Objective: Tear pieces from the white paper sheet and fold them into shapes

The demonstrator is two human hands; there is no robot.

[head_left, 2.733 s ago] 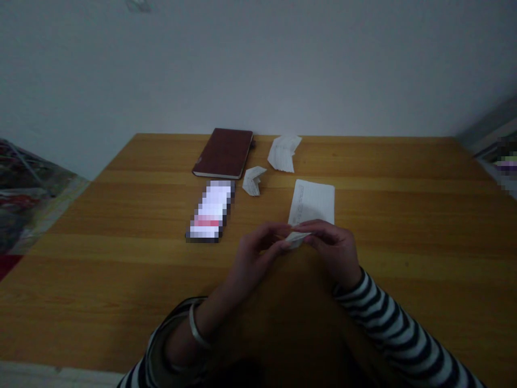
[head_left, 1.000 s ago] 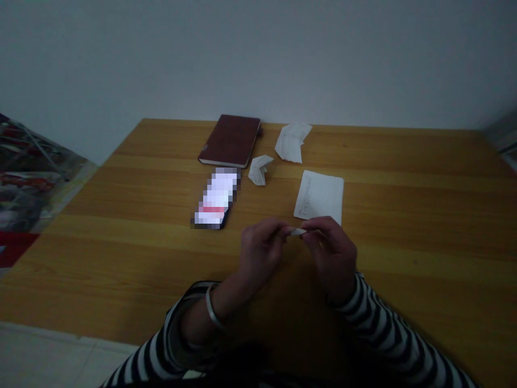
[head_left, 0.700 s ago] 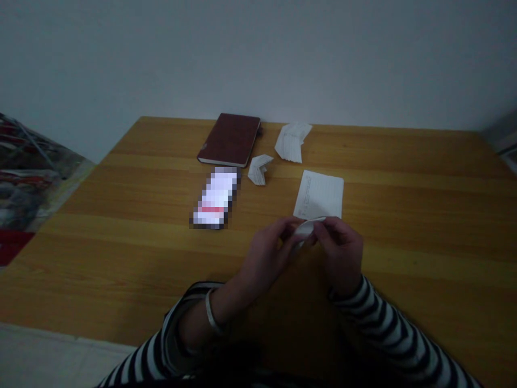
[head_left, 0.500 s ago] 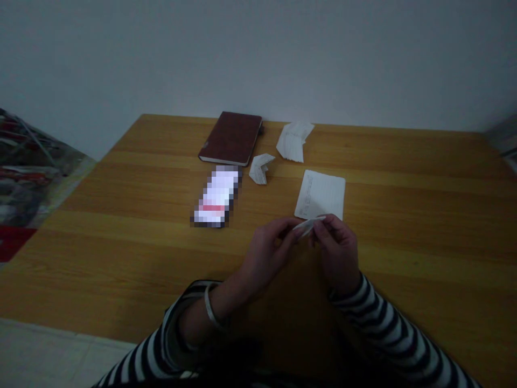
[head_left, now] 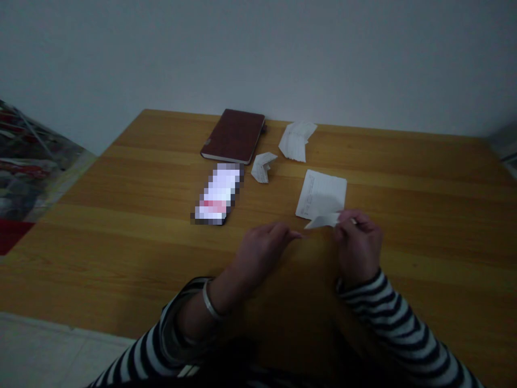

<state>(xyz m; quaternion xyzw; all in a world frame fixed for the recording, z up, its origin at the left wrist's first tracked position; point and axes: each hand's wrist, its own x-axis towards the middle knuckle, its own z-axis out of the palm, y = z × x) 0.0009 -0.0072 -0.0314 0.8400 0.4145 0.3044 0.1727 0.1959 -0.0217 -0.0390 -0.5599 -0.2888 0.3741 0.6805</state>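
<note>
My right hand (head_left: 358,242) pinches a small folded piece of white paper (head_left: 323,220) between thumb and fingers. The paper's pointed end juts out to the left, over the near edge of a flat lined sheet (head_left: 321,194) with writing along its left side. My left hand (head_left: 266,248) is just left of the paper and apart from it. Its fingers are drawn together in a pinch, with nothing visible between them. Beyond the hands lie a small folded paper bundle (head_left: 262,167) and a larger fanned stack of folded papers (head_left: 297,141).
A dark red notebook (head_left: 234,134) lies near the wall at the back of the wooden table (head_left: 424,215). In front of it is a phone (head_left: 220,194) with a lit, blurred screen. Cluttered items (head_left: 28,161) stand beyond the table's left edge.
My left hand has come off the folded paper, leaving it in my right hand. The right hand has moved right and the paper has opened out somewhat.
</note>
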